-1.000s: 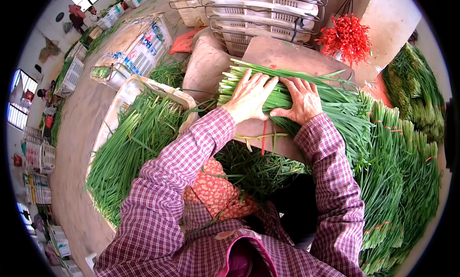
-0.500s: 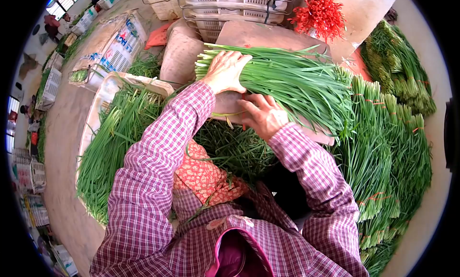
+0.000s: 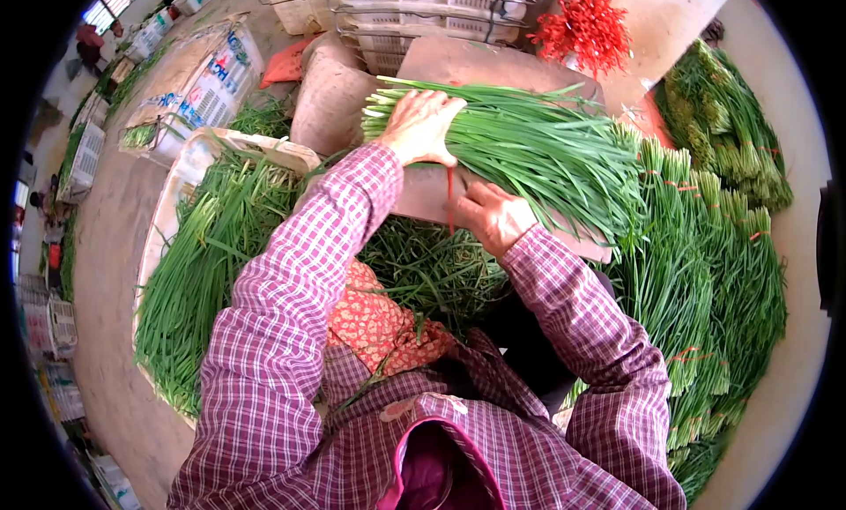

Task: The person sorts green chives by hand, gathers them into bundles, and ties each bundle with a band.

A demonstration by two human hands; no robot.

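Note:
A thick bunch of green garlic chives lies across a brown board, its pale stem ends to the left. My left hand is wrapped over the bunch near those ends. A thin red tie hangs down from beneath my left thumb, over the board's front edge. My right hand is just in front of the bunch, its fingers curled in a pinch at the tie. The exact contact of the fingertips with the tie is partly hidden.
Red ties hang in a cluster at the back. Tied chive bundles are stacked at right. A white crate of loose chives stands at left. Stacked crates are behind the board; loose leaves lie below it.
The red tie now hangs in full view between my hands. My right hand has shifted slightly right and its fingers have curled. A yellowish leaf by the board's edge is gone from view.

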